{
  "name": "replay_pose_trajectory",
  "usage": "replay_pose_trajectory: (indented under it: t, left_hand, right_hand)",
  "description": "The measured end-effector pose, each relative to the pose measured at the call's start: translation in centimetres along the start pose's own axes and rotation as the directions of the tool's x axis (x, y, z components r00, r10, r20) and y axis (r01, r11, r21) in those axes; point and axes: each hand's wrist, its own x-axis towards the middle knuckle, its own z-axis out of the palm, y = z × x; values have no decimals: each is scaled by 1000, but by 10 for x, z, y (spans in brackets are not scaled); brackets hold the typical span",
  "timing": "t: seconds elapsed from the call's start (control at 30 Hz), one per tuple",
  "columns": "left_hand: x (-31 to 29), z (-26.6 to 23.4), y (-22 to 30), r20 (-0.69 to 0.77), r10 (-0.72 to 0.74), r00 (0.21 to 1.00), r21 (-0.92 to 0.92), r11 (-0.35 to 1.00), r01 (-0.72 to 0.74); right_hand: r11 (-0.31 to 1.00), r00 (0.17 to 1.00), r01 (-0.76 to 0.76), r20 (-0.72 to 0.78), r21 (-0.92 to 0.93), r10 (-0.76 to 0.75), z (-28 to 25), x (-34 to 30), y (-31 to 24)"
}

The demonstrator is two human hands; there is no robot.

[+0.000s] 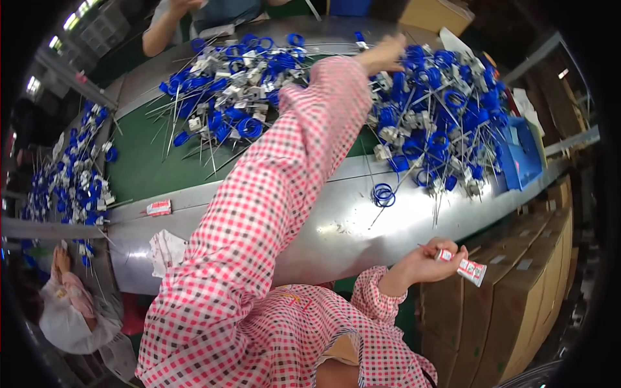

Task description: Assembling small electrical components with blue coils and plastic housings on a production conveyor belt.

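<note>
— What lay at the far left of the bench?

— A heap of blue coiled wire parts with white fittings, on the curved metal edge. Below it sat another worker's pink-sleeved arm. Further in, a small red-and-white tube rested on the steel rim, and a crumpled white cloth hung just under it.

— And across the green belt?

— The green belt carried a second pile of blue coils with long thin metal probes, near a third person's forearm at the top edge.

— Where was the left hand?

— The checked sleeve stretched diagonally up over the belt, and the left hand was at the top of the biggest pile of blue coils. Its fingers were curled down onto the parts; whether they actually gripped one, I could not tell.

— Anything loose nearby?

— One single blue coil lay apart on the steel rim, just below that big pile.

— And the right hand?

— The right hand was held low, off the bench, beside brown cardboard boxes. Its fingers were pinched around a small red-and-white glue tube, the tube's end sticking out to the right. A blue tray sat at the bench's right end, touching the big pile.
</note>
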Motion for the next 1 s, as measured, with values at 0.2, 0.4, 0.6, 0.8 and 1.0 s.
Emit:
replay_pose_trajectory:
  t: [0.2,0.4,0.6,0.8,1.0]
  left_hand:
    - [-11,-34,93,167,-285,944,254,937,239]
    - [-81,-173,119,-290,274,917,627,778,-35]
    - [-175,-286,69,-560,-242,792,714,344,610]
    - [-186,-251,70,-602,-636,482,702,-135,699]
    - [-194,-251,90,-467,-490,737,813,90,575]
  right_hand:
    - [997,998,66,21,-49,-65,-10,11,8]
    - [995,1000,3,30,-98,0,-11,9,16]
    - [993,1000,8,10,-116,-7,10,-6,17]
    - [989,996,30,91,-142,-17,12,-19,14]
    - [986,995,52,90,-156,-38,20,-22,10]
